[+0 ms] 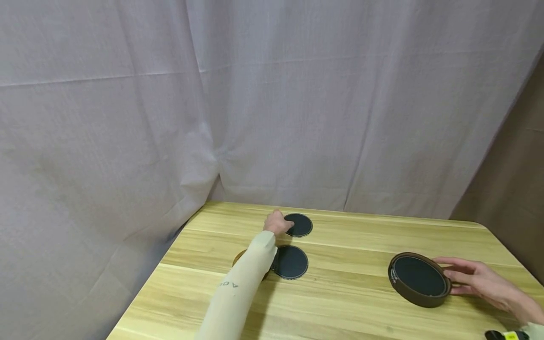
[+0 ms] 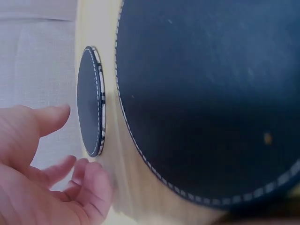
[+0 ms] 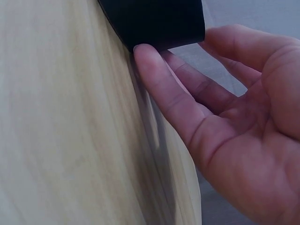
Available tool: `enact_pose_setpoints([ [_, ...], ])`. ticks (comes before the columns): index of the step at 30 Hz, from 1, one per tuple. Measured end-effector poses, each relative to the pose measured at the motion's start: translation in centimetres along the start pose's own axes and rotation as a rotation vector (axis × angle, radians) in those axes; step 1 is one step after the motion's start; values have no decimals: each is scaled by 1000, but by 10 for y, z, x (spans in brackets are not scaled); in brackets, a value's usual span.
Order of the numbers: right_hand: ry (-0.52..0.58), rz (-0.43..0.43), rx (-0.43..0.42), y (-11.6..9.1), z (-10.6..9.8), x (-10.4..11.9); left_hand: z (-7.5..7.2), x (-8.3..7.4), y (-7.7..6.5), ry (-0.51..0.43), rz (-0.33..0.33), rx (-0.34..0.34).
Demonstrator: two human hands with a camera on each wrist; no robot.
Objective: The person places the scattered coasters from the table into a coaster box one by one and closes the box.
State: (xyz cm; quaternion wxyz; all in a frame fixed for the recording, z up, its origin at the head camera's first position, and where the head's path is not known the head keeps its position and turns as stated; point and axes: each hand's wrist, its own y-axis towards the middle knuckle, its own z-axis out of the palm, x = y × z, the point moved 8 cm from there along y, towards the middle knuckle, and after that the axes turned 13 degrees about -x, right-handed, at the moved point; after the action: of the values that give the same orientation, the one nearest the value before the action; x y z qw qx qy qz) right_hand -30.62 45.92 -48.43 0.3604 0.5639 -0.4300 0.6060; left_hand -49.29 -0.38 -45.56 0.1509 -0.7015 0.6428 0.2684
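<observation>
My left hand [image 1: 277, 223] reaches to a round black coaster [image 1: 300, 225] at the back of the table. In the left wrist view its fingers are loosely bent, with nothing held, beside that coaster [image 2: 89, 103] with pale edge stitching. Closer to me lies a second black coaster [image 1: 291, 262], large in the left wrist view. At the right, my right hand [image 1: 482, 281] grips the side of a round, brown-walled coaster holder [image 1: 420, 298], with a black disc inside it. In the right wrist view, fingertips touch the holder's dark wall [image 3: 159, 23].
A brown rounded edge [image 1: 239, 256] shows beside the left sleeve [image 1: 240, 293], which hides most of that thing. The wooden table [image 1: 340, 293] ends at a hanging grey cloth [image 1: 297, 118] at the back and left. A dark wrist strap [image 1: 495, 335] sits at lower right.
</observation>
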Motion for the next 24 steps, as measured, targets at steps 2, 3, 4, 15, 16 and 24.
enact_pose_setpoints([
  [2, 1, 8, -4, 0, 0, 0, 1, 2, -1, 9, -30, 12],
  [3, 0, 7, -3, 0, 0, 0, 2, 2, -2, 21, -40, 16],
  [4, -1, 9, -4, 0, 0, -1, 3, 3, -2, 38, -46, 19],
  [15, -15, -3, -14, -1, 2, 0, 16, 3, -5, 216, -79, 39],
  [16, -18, -2, -17, 0, 2, 0, 16, 3, -5, 223, -78, 34],
  [24, -14, -8, -23, 1, 3, 3, 17, 6, -6, 218, -122, 45],
])
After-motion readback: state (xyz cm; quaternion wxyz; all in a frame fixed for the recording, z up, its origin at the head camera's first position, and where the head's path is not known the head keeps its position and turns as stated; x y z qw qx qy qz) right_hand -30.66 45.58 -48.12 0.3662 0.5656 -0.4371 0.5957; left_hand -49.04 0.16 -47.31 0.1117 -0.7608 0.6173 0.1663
